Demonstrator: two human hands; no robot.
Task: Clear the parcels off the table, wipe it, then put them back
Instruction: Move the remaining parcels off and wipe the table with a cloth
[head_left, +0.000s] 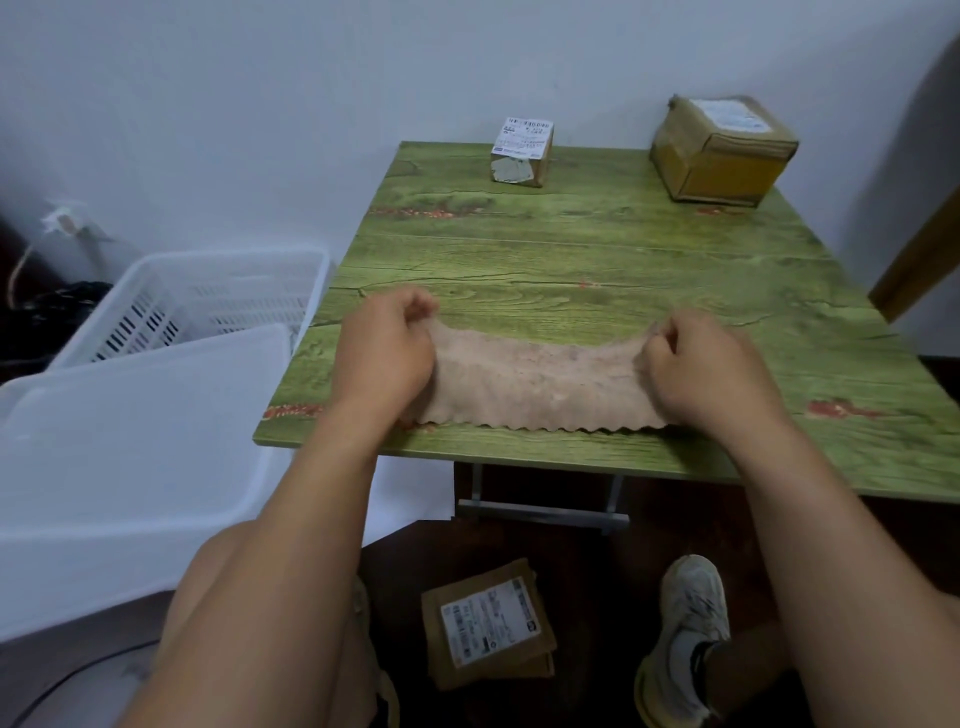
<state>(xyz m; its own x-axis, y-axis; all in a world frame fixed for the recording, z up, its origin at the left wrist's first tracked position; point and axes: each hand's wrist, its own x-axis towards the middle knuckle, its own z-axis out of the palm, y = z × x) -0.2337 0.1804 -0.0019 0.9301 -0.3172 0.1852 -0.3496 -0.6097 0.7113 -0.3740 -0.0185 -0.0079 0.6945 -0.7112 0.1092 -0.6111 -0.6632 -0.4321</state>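
A beige cloth (540, 382) with a wavy edge lies stretched on the near part of the green wood-grain table (597, 249). My left hand (387, 353) grips its left corner and my right hand (706, 369) grips its right corner. At the table's far edge stands a small brown box (522, 153) with a white label. A larger brown box (722, 150) sits at the far right corner. A flat brown parcel (488, 623) with a label lies on the dark floor under the table's near edge.
A white slatted basket (208, 301) and a white plastic bin (119, 457) stand left of the table. A wooden post (919, 249) leans at the right. My shoe (685, 639) rests beside the floor parcel. A wall backs the table.
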